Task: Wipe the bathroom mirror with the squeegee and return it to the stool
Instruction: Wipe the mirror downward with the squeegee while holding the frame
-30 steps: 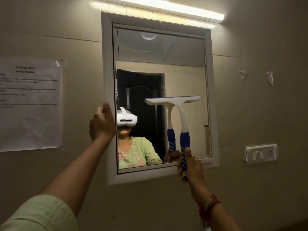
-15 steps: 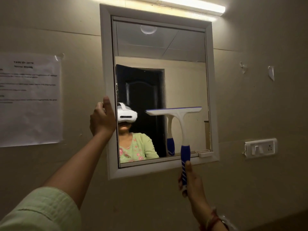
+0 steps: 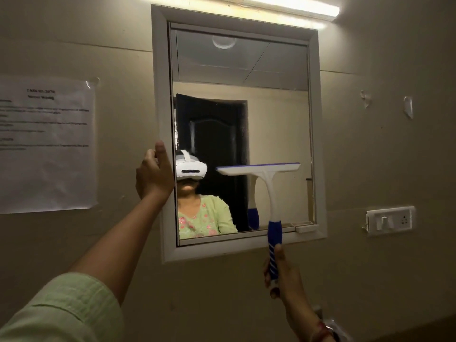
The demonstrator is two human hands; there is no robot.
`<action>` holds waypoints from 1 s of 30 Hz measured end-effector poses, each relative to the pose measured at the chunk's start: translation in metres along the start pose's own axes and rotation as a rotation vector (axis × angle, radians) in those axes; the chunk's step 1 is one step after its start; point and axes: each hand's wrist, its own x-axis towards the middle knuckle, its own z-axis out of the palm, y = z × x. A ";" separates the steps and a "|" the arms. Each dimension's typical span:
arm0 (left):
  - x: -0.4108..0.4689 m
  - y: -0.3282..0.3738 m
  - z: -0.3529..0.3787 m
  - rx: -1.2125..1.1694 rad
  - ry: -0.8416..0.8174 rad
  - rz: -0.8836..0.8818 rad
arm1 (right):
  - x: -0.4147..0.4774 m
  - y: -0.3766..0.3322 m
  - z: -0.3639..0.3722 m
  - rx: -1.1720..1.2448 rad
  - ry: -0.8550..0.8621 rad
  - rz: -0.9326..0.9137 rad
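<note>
While my right hand grips its blue handle, white squeegee stands upright, blade toward 12 on mirror; left hand clasps frame at 9

Source: tube light above the mirror, blown out to white; warm glow spills on the wall just under it
Overall: dim and yellowish; the wall darkens toward the bottom and right
Glare: faint round ceiling lamp reflected at the top of the glass
Focus: soft throughout; text on the paper unreadable
Edges: sleeve at lower left blurred; mirror frame lines lean, wide-angle
</note>
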 end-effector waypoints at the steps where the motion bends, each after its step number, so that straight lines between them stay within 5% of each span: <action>1: 0.000 0.000 0.000 -0.001 0.004 0.001 | 0.004 -0.008 0.000 -0.004 -0.007 -0.008; 30: -0.001 0.001 -0.001 0.000 -0.014 0.007 | -0.019 0.011 0.007 0.015 -0.030 0.045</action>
